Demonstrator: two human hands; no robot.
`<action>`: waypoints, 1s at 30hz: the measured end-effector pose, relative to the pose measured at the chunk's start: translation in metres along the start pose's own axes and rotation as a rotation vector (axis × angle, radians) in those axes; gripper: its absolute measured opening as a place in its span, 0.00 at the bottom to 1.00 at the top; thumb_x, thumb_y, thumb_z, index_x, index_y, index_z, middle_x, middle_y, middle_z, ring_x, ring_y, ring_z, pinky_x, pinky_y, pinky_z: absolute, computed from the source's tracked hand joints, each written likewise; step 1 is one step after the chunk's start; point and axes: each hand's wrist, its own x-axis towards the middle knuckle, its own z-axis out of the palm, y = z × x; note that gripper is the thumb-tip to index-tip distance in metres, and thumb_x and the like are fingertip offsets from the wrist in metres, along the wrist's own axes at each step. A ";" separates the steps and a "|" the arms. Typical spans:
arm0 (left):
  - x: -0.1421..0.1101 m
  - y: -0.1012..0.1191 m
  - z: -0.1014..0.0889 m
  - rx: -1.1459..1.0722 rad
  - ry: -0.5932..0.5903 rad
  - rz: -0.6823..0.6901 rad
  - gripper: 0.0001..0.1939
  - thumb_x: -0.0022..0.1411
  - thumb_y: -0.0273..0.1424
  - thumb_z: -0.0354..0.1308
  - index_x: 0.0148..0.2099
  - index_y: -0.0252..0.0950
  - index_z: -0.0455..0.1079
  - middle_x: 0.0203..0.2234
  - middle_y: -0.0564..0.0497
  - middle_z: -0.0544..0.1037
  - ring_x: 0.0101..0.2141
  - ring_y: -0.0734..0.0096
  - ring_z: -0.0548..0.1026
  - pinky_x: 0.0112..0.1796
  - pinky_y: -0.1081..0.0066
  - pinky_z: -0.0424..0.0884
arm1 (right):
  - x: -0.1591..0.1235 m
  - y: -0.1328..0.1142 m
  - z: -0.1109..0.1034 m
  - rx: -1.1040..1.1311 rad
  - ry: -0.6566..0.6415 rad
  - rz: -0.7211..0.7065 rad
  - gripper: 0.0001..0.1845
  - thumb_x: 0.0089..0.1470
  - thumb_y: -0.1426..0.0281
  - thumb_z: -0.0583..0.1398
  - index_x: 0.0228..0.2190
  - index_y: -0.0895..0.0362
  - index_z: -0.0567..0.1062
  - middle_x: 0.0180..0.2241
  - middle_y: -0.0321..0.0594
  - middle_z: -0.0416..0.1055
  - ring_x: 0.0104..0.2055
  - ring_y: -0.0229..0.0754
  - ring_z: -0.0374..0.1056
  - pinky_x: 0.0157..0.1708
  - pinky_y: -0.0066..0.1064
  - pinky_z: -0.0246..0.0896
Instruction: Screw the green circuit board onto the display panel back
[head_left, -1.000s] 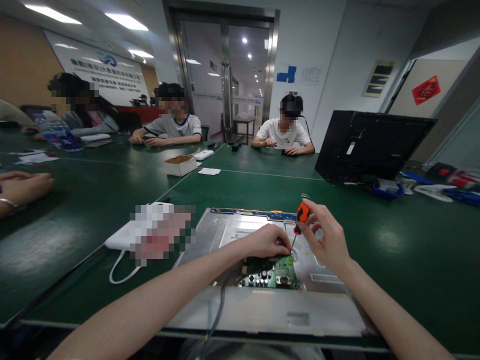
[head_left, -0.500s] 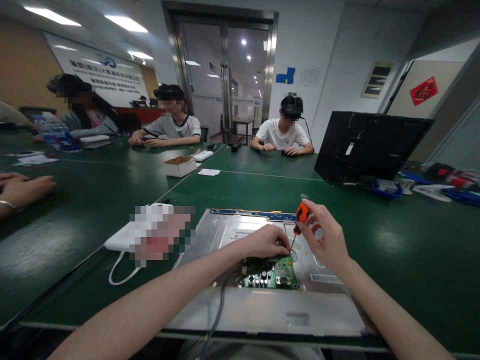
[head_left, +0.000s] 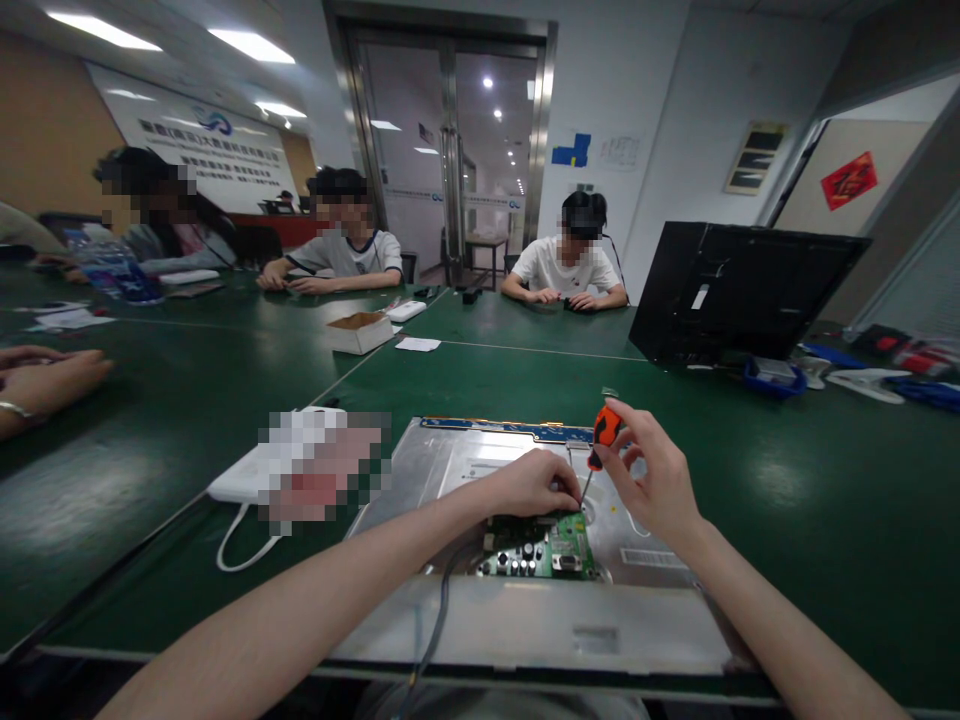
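An orange and black screwdriver (head_left: 606,428) slants down from my right hand (head_left: 654,468), with the thumb and fingers closed on its handle. Its tip meets the upper right corner of a green circuit board (head_left: 574,545). My left hand (head_left: 536,482) rests at the board's top edge, its fingers curled and pinched close beside the screwdriver tip; whatever they pinch is hidden. Under the board lies a metal display panel (head_left: 645,625), with a narrow blue board (head_left: 495,428) along its far edge. A dark cable (head_left: 441,610) runs over the panel's near edge on the left.
A white power bank (head_left: 247,475) with a white cable lies left of the panel. Farther off are an open cardboard box (head_left: 361,332), a black monitor (head_left: 750,290) and a blue tray (head_left: 775,377). Several people sit around the green table (head_left: 810,520); one person's hand (head_left: 56,385) rests at left.
Both my hands, the screwdriver and the circuit board hold almost the same position throughout. Across the table, a person's hands shift slightly.
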 end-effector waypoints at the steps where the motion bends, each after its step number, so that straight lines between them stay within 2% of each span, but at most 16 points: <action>1: 0.000 0.000 0.000 -0.002 0.001 -0.001 0.03 0.58 0.24 0.67 0.35 0.32 0.82 0.27 0.52 0.80 0.28 0.73 0.73 0.33 0.77 0.64 | 0.000 0.000 0.000 0.001 0.000 -0.001 0.24 0.67 0.72 0.57 0.62 0.48 0.63 0.38 0.38 0.70 0.27 0.35 0.69 0.19 0.22 0.67; 7: 0.000 -0.002 0.000 -0.019 0.002 -0.003 0.03 0.58 0.24 0.66 0.35 0.33 0.82 0.27 0.53 0.81 0.29 0.72 0.74 0.35 0.76 0.65 | -0.002 0.001 0.001 0.015 0.008 0.018 0.22 0.67 0.70 0.57 0.60 0.49 0.63 0.38 0.38 0.71 0.26 0.34 0.70 0.19 0.23 0.67; 12: 0.000 -0.001 0.001 -0.018 0.011 0.004 0.03 0.58 0.23 0.66 0.35 0.33 0.82 0.27 0.52 0.81 0.29 0.72 0.74 0.35 0.76 0.65 | -0.008 0.005 0.005 0.035 0.074 0.082 0.24 0.62 0.65 0.63 0.56 0.50 0.61 0.31 0.32 0.71 0.23 0.36 0.69 0.18 0.24 0.67; 17: 0.000 0.000 0.001 -0.010 0.010 -0.010 0.04 0.57 0.21 0.66 0.35 0.32 0.82 0.28 0.52 0.81 0.29 0.73 0.74 0.35 0.77 0.65 | -0.008 0.005 0.007 0.104 0.095 0.100 0.24 0.62 0.65 0.63 0.54 0.50 0.58 0.35 0.37 0.75 0.24 0.37 0.72 0.17 0.24 0.67; 21: 0.000 0.002 0.000 -0.011 -0.002 -0.016 0.04 0.57 0.22 0.66 0.35 0.32 0.82 0.27 0.53 0.80 0.29 0.73 0.73 0.34 0.77 0.65 | -0.007 0.005 0.006 0.072 0.077 0.092 0.22 0.63 0.65 0.62 0.54 0.50 0.59 0.35 0.37 0.75 0.23 0.36 0.71 0.17 0.23 0.67; 27: 0.000 0.000 0.000 -0.002 -0.007 0.000 0.03 0.58 0.24 0.66 0.35 0.33 0.82 0.26 0.53 0.80 0.28 0.74 0.73 0.33 0.77 0.64 | -0.004 0.003 0.002 0.000 0.029 0.065 0.19 0.66 0.66 0.59 0.57 0.50 0.65 0.36 0.37 0.75 0.26 0.37 0.72 0.20 0.24 0.68; 30: 0.000 -0.002 0.001 -0.008 -0.004 0.008 0.03 0.59 0.25 0.66 0.34 0.33 0.82 0.26 0.53 0.80 0.29 0.73 0.73 0.32 0.78 0.65 | -0.004 0.000 0.001 0.012 0.008 0.067 0.20 0.67 0.67 0.57 0.59 0.50 0.64 0.35 0.36 0.74 0.26 0.37 0.72 0.20 0.25 0.69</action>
